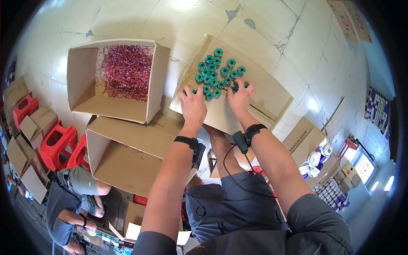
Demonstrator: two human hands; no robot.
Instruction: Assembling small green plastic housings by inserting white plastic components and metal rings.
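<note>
Many small green cylinders (211, 67), each with a dark hole in its end, stand in a loose cluster on a closed cardboard box (267, 91). My left hand (194, 106) is at the cluster's near left side, its fingers and thumb curled around a green cylinder. On the near right side, my right hand (240, 98) has its fingers closed around a couple more of the green cylinders, partly hidden by the fingers. Both hands rest low over the box top.
Left of the box stands an open carton (83, 83) with a tangle of red wired parts (127, 72). Another open carton (127, 163) lies nearer me. Red stools (58, 144) and a seated person (70, 204) are at the lower left. White rolls (314, 159) sit at right.
</note>
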